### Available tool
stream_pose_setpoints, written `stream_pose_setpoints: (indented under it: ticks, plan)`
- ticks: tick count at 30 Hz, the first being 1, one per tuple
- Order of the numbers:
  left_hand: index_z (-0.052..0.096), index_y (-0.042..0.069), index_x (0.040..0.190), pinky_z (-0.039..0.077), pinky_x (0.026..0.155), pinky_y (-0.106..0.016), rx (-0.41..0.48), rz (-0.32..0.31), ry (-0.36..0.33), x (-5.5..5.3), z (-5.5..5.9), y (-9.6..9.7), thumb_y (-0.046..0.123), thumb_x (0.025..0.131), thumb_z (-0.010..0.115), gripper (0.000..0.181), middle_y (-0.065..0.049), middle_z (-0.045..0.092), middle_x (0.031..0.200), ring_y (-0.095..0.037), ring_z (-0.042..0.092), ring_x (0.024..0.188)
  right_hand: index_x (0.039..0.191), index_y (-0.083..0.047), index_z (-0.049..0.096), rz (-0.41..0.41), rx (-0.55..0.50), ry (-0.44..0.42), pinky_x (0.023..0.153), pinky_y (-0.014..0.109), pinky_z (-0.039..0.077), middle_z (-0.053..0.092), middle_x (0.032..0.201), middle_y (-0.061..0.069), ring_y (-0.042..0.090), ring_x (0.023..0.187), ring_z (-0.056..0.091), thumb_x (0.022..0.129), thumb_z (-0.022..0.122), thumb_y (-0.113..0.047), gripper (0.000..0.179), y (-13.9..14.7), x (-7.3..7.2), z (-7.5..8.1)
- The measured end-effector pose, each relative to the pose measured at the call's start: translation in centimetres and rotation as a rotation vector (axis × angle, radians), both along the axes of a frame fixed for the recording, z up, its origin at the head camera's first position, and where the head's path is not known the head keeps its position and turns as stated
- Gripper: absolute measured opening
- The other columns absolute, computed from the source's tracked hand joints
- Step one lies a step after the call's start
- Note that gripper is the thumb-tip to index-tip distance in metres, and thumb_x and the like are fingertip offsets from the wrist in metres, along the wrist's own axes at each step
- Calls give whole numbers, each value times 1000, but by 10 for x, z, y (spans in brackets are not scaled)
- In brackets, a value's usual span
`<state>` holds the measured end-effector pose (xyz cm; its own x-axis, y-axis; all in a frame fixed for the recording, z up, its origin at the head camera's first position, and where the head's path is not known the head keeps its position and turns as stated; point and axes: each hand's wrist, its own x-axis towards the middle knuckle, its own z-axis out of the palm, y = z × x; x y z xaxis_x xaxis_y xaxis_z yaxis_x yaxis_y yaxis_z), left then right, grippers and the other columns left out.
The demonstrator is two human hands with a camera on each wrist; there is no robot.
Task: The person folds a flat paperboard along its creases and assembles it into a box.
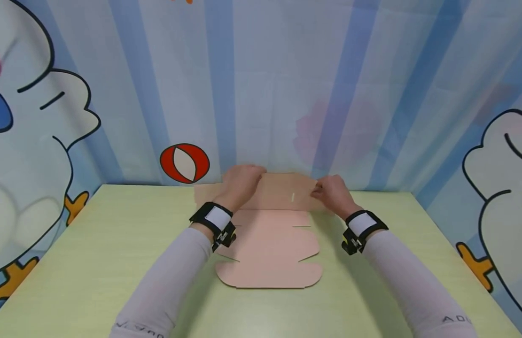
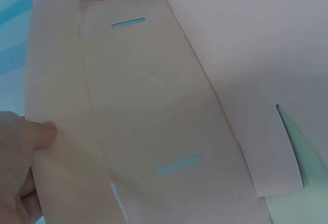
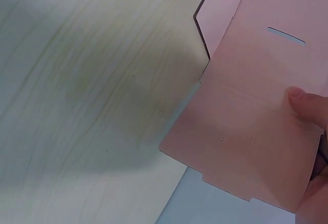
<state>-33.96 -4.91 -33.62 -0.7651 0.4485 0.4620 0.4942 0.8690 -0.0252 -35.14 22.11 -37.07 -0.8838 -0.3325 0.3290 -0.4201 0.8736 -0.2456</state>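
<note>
A flat, die-cut cardboard box blank (image 1: 269, 244), pinkish on its upper face, lies on the table with its far panel tilted up near the backdrop. My left hand (image 1: 240, 185) grips the far edge left of the middle; in the left wrist view its thumb (image 2: 43, 134) presses on a folded strip along that edge. At the panel's right end, my right hand (image 1: 334, 193) pinches the card, thumb (image 3: 305, 103) on the inner face and fingers behind. Two narrow slots (image 2: 179, 164) cut through the panel. Both hands' fingertips behind the card are hidden.
The pale wood-grain table (image 1: 138, 244) ends at a blue striped curtain (image 1: 273, 94) just behind the cardboard. Cartoon figures are printed on the side panels, and a red and white ball (image 1: 184, 163) on the backdrop.
</note>
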Motion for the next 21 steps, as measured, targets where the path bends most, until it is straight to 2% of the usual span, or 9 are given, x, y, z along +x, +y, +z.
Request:
stream_pose_setpoints:
  ticks: [1,5,10,15,21]
  plan:
    - [76,20,105,58,62,-28,-9,-6,5,2,1,0,12,96,64,17,-1,78,96,-16,72,79,96,0,77,2,-3,-7,76,42,59,77,91,15,30,80,73,86,74,-14,17,0,0,0]
    - [79,21,103,55,57,-27,-17,-51,32,9,-2,-3,5,92,66,23,-1,78,90,-16,72,75,114,-1,73,25,-20,-20,76,43,60,76,102,19,29,82,74,87,74,-12,29,1,2,1]
    - [79,23,105,55,56,-25,-39,-73,46,16,-9,-4,-3,89,65,33,-1,78,89,-15,71,70,110,-3,75,38,-16,3,75,42,60,76,101,18,30,82,74,87,74,-8,24,1,1,0]
    - [79,20,106,59,66,-27,-52,-85,29,21,-17,-2,1,90,67,28,-3,78,86,-17,70,70,110,-2,75,48,-28,15,76,44,60,76,101,19,33,84,73,86,69,1,24,2,0,0]
    - [79,19,105,61,71,-28,-65,-58,13,27,-25,-1,2,92,66,24,-3,78,90,-19,72,74,113,0,74,57,-37,-15,78,45,60,75,103,21,34,87,73,87,69,-1,26,1,0,0]
